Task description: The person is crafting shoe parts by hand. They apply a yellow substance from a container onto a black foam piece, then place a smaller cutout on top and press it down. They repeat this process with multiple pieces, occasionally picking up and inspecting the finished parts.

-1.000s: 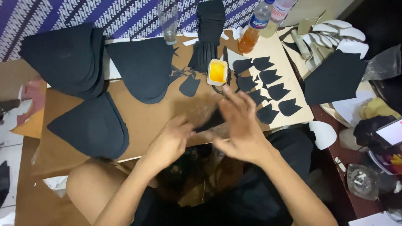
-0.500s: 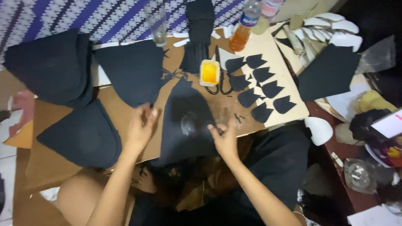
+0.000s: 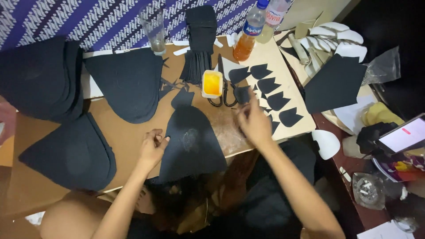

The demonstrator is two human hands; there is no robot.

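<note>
We see the left hand [image 3: 152, 148] with curled fingers, resting on the left edge of a large black fabric panel [image 3: 192, 144] that lies flat on the brown cardboard board [image 3: 124, 137]. The right hand [image 3: 253, 121] reaches forward toward small black cut pieces [image 3: 270, 95] near the scissors [image 3: 223, 90]; we cannot tell whether it grasps anything.

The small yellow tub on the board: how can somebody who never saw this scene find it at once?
Start at the brown board and go to its far middle, below the hanging stack of black strips. There sits the small tub, just left of the black-handled scissors. It is the only bright yellow-orange thing among black fabric pieces.
</note>
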